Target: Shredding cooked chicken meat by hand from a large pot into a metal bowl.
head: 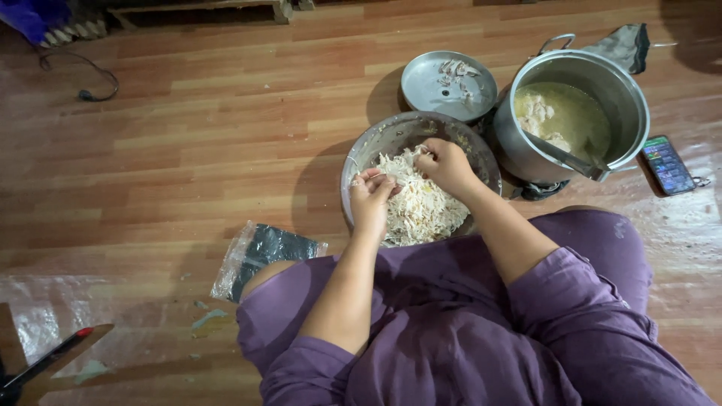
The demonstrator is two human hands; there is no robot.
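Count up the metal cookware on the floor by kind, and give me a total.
Bowl, holding shredded white meat that both hands are in: 1
Pot, with broth and pale pieces: 1
Lid, lying flat with a few scraps: 1
Total: 3

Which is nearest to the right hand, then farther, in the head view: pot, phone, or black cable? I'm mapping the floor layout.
From the right hand:
1. Pot, just to its right, holding broth.
2. Phone, beyond the pot, far right.
3. Black cable, far upper left.
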